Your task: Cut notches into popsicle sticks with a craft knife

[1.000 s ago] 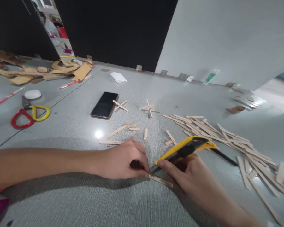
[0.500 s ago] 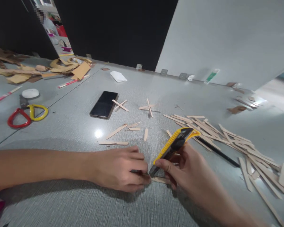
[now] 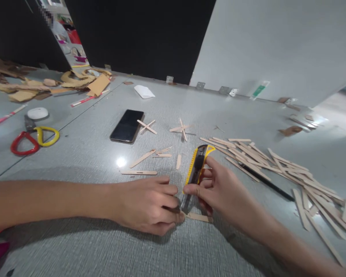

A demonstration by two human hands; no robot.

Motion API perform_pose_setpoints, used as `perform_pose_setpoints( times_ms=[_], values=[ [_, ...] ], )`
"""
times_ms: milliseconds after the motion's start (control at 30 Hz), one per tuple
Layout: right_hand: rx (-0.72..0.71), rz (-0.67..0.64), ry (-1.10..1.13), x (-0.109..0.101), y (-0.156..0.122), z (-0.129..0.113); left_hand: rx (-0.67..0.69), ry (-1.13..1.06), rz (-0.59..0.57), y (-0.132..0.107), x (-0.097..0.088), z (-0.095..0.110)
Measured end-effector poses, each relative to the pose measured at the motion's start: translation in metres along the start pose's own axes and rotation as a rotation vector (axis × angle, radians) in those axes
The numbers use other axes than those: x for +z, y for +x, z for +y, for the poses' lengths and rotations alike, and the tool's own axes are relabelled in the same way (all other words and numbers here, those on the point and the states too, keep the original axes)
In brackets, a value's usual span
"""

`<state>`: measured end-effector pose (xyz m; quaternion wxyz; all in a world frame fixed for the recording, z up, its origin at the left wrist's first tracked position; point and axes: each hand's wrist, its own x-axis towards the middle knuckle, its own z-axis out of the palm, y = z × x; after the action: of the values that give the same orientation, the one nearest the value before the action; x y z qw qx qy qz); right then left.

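Note:
My right hand (image 3: 216, 184) is closed round a yellow and black box cutter (image 3: 196, 166), held steeply with its blade pointing down. The blade tip meets a wooden craft stick (image 3: 200, 217) lying on the table, close to my left fingertips. My left hand (image 3: 152, 206) presses the stick's left end down with curled fingers, which hide that part of it. Just beyond my hands lie a slit craft stick (image 3: 138, 172) and several cut pieces, among them a short one (image 3: 178, 162). Farther back are two star-like crossings of sticks (image 3: 182, 129).
A large loose pile of craft sticks (image 3: 288, 169) spreads on the right, with a black pen (image 3: 266, 181) among them. Left of centre lies a phone (image 3: 127, 126). Scissors (image 3: 34, 139), a white mouse (image 3: 37, 113) and cardboard scraps (image 3: 23, 90) are at the left. Dark and grey panels stand behind.
My right hand has turned the box cutter more upright, its handle end swinging left. My left hand stays on the stick, in nearly the same place.

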<state>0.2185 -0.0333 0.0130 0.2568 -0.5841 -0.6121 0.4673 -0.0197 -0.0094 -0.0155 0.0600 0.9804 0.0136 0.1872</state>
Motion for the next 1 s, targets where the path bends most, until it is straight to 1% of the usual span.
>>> perform_pose_setpoints(
  times_ms=[167,333,500,567,700,800,900,933,1000],
  values=[
    [0.017,-0.097,0.02,-0.001,0.011,-0.001,0.022,-0.002,0.022,-0.001,0.001,-0.001],
    [0.045,-0.129,0.022,-0.002,0.015,-0.002,0.038,0.001,0.054,-0.002,0.004,-0.002],
    [-0.041,-0.115,-0.074,-0.005,0.028,-0.003,0.062,0.018,0.079,-0.001,0.007,-0.003],
    [-0.08,-0.131,-0.097,-0.007,0.036,-0.003,0.067,0.024,0.08,-0.001,0.009,-0.003],
    [-0.096,-0.243,-0.048,-0.009,0.045,-0.004,0.06,0.028,0.071,-0.004,0.011,-0.002],
    [-0.067,-0.318,0.031,-0.008,0.041,-0.004,0.041,0.034,0.07,-0.006,0.012,0.0],
    [-0.023,-0.295,0.116,-0.008,0.028,-0.003,0.021,0.034,0.063,-0.007,0.013,0.001],
    [-0.015,-0.26,0.139,-0.008,0.021,-0.002,0.019,0.034,0.058,-0.007,0.013,0.001],
    [-0.026,-0.146,0.153,-0.009,0.007,0.002,0.015,0.038,0.057,-0.007,0.013,0.001]
  ],
)
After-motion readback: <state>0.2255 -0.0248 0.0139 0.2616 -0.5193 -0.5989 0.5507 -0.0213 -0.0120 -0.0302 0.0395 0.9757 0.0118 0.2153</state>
